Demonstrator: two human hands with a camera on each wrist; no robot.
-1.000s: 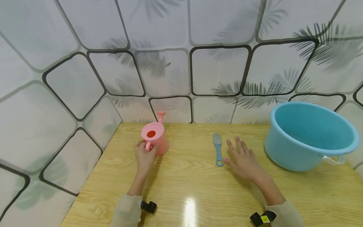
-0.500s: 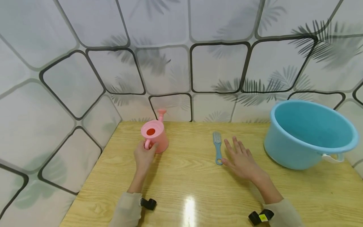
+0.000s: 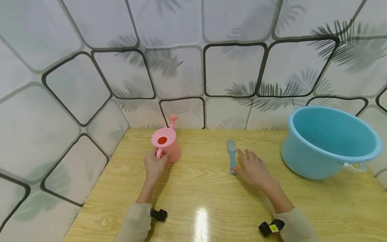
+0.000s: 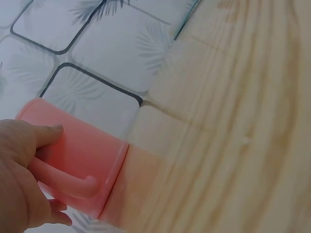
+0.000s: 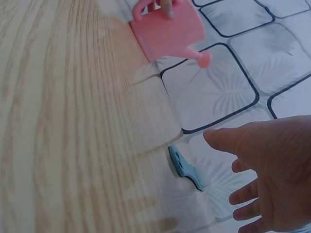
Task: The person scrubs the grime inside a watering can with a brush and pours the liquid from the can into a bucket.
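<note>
A pink toy watering can (image 3: pixel 171 146) stands on the left of the table, its spout toward the wall. My left hand (image 3: pixel 154 165) grips it by the handle, and in the left wrist view the thumb (image 4: pixel 47 134) lies along the can's side. Right of the middle lies a slim blue brush (image 3: pixel 232 157) with a pale grey head and a hole in its handle end. Over its right side hovers my right hand (image 3: pixel 254 170), fingers spread and loosely bent, thumb close to the handle end. In the right wrist view a gap shows between hand and brush.
A large light-blue tub (image 3: pixel 312 163) with a white handle stands at the right. The patterned wall (image 3: pixel 232 70) borders the wooden table (image 3: pixel 193 188) at the back and left.
My right hand has moved left toward the brush, its fingers drawing in slightly. The left hand stays on the watering can, which has hardly moved.
</note>
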